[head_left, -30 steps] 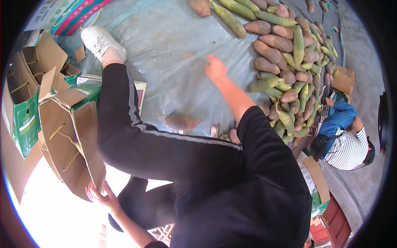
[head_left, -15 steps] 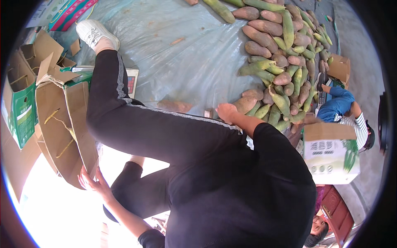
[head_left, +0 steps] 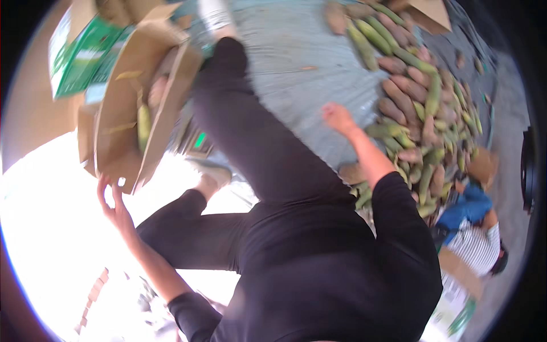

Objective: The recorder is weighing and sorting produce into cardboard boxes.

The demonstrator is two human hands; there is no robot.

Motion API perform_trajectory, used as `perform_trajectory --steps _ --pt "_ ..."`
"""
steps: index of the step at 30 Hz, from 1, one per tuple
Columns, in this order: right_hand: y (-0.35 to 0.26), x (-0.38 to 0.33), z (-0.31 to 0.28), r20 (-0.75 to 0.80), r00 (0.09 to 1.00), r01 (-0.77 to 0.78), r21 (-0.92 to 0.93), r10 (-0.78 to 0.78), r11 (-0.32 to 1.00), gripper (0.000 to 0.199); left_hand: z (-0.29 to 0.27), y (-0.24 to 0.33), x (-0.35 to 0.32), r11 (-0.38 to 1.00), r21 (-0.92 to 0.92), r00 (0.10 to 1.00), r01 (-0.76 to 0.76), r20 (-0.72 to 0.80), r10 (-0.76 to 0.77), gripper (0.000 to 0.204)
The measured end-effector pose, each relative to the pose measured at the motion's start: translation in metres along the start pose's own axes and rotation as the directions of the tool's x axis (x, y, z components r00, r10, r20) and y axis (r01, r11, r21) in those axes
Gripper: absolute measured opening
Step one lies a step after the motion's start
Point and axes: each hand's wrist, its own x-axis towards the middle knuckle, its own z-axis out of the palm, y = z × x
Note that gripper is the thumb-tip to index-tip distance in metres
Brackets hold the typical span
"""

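At the lower end of an open brown cardboard box [head_left: 114,145], my left hand [head_left: 118,214] has its fingers spread, the tips at the box's edge. Inside the box lie a long green radish [head_left: 143,126] and a pinkish one [head_left: 158,91], beside a yellow cord handle. Over the plastic sheet [head_left: 285,94], my right hand [head_left: 340,118] hangs with curled fingers, slightly blurred, and nothing shows in it. Right of that hand spreads a heap of green and pinkish-brown radishes [head_left: 407,100].
A green-and-brown carton [head_left: 85,60] stands beyond the box. Another open carton [head_left: 430,14] lies at the heap's far end. To the right a person in a striped shirt [head_left: 476,245] sits by the heap, with a white-and-green carton [head_left: 453,302] nearby. My legs straddle the sheet's edge.
The view has turned, and the heap and seated person sit lower at the right. My right hand has lifted away from the heap's near edge. My left hand stays at the box's end.
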Motion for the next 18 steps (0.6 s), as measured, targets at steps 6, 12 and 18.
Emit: perform_trajectory --steps 6,12,18 --pt "-0.126 0.094 -0.104 -0.091 0.970 0.241 0.241 -0.225 0.940 0.025 -0.039 0.007 0.011 0.985 0.113 0.992 0.127 -0.009 -0.127 0.039" --pt "-0.297 0.115 -0.159 -0.139 0.803 0.591 0.061 -0.579 0.804 0.026 -0.049 -0.015 0.024 0.939 0.097 0.941 0.330 0.042 -0.335 0.045" --pt "-0.416 0.101 -0.140 -0.003 0.833 0.546 -0.164 -0.554 0.822 0.040 -0.060 -0.035 0.033 0.911 0.142 0.910 0.388 0.100 -0.403 0.053"
